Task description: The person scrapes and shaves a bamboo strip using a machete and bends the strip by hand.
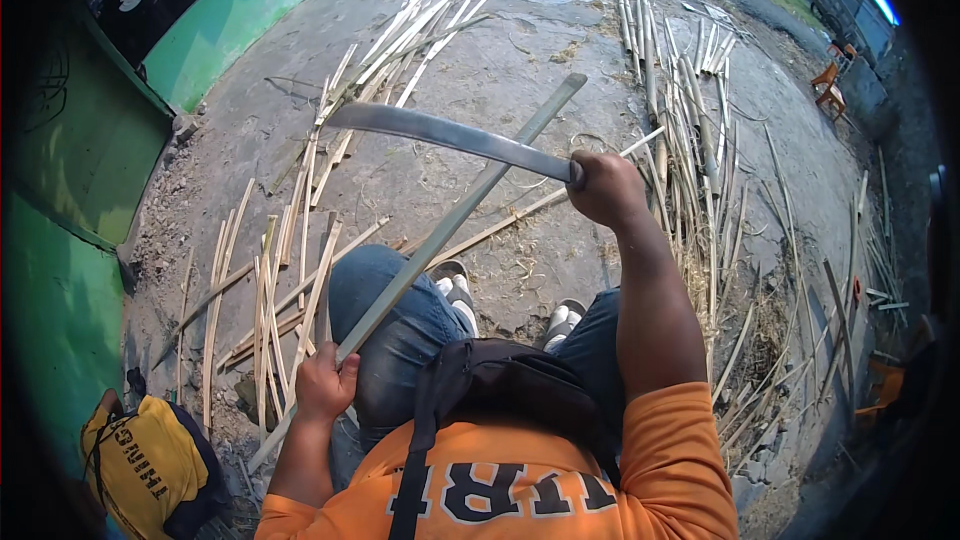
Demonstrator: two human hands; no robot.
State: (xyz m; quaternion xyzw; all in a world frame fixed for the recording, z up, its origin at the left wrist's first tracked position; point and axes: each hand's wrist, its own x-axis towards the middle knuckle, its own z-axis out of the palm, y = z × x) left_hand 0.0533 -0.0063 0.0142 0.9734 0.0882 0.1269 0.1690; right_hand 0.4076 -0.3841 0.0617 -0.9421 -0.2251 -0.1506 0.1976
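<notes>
My right hand (pixel 608 187) is closed round the handle of a machete, raised in front of me. Its long, slightly curved blade (pixel 440 132) points left and crosses the upper part of a bamboo strip (pixel 430 246). Whether blade and strip touch, I cannot tell. Near the strip's lower end my left hand (pixel 326 382) grips it, thumb along the side. The strip slants up and away to the right over my left knee, its lower end running past my left forearm.
Split bamboo strips (pixel 420 25) lie in a pile at the far left, with more strips (pixel 262 305) beside my left leg. Longer bamboo poles (pixel 690 130) are heaped on the right. A yellow and dark bag or cloth (pixel 140 465) lies at lower left by a green wall (pixel 235 25).
</notes>
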